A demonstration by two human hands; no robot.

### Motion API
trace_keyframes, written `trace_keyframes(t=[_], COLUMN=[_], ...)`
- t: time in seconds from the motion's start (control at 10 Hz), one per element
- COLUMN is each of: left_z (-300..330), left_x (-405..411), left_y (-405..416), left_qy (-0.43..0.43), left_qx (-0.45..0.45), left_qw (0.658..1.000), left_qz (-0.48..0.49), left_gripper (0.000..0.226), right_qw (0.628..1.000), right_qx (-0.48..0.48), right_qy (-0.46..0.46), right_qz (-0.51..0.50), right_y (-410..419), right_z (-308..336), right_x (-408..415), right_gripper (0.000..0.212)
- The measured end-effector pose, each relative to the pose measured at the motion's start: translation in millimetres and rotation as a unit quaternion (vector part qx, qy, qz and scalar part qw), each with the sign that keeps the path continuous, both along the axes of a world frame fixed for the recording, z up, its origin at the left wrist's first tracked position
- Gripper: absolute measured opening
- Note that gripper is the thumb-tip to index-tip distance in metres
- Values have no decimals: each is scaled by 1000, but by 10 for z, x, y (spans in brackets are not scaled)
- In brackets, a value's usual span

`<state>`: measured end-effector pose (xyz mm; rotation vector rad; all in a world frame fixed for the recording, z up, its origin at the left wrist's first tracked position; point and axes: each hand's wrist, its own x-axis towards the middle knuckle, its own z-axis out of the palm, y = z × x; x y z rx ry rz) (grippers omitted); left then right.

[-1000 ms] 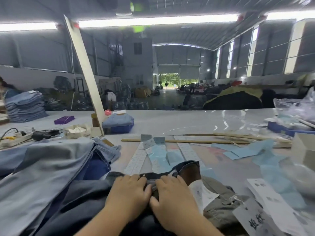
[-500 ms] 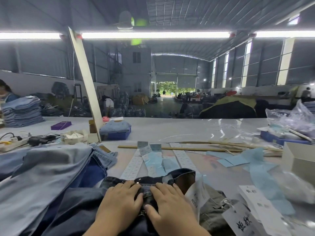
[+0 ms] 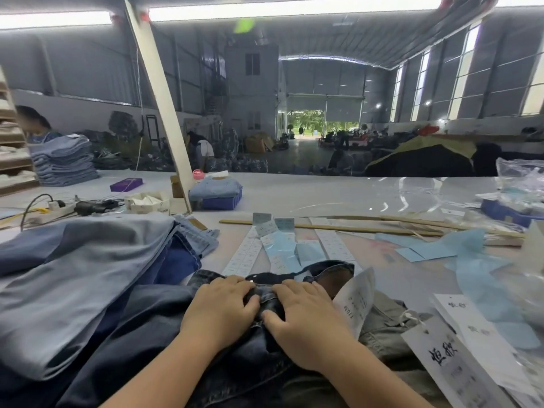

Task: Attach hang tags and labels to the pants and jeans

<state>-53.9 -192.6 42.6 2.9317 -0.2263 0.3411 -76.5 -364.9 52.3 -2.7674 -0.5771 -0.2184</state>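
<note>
While both hands' fingers [image 3: 235, 285] pinch the jeans [image 3: 182, 334] waistband, tags [image 3: 459, 360] crowd rightward.

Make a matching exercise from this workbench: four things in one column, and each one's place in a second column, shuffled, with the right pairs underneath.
Things
1. dark jeans
2. purple box
3. blue plastic bin
4. white hang tag

Places
A. far left of the table, before the stacked folded jeans
B. just right of the right hand, standing up from the waistband
C. under both hands, the left hand included
D. at the foot of the leaning pale wooden plank, with folded denim on top

Pairs: 1-C, 2-A, 3-D, 4-B
</note>
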Motion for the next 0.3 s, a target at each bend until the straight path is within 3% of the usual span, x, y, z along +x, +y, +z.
trace_keyframes(t=[0.3], left_z=[-5], left_x=[-26], left_y=[-11], left_qy=[-21], left_qx=[-12], left_qw=[1000], left_qz=[4], left_gripper=[41], right_qw=[1000], right_qx=[21], right_qy=[-18], right_qz=[-1], right_y=[-4], right_z=[-30], right_x=[-27], right_gripper=[52])
